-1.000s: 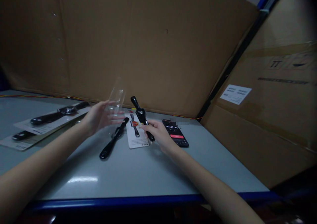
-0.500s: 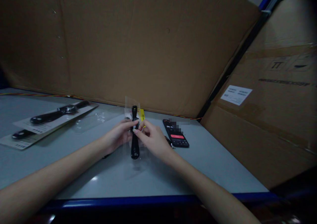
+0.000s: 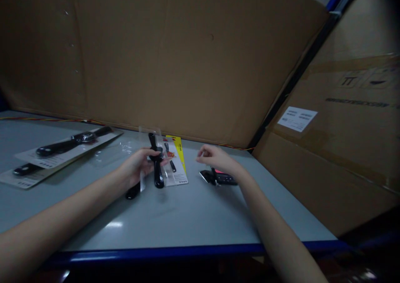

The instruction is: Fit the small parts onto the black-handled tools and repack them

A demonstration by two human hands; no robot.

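My left hand grips a clear plastic blister cover and a black-handled tool, with its thumb across the tool's middle. The tool stands nearly upright, tilted slightly. Behind it lies a printed white card with a yellow edge. Another black handle shows below my left hand. Well to the right, my right hand hovers with fingers curled and pinched; whatever may be between them cannot be made out. Beneath it are a dark tool with a shiny flat end and a partly hidden phone.
Two carded black-handled tools overlap at the left, beside an empty-looking clear plastic shell. Tall cardboard walls off the back of the grey table. A large carton stands right. The table's front edge is blue.
My right hand has left the tool and moved right, over the phone. My left hand has shifted slightly left with the tool and plastic, and the printed card shows more.
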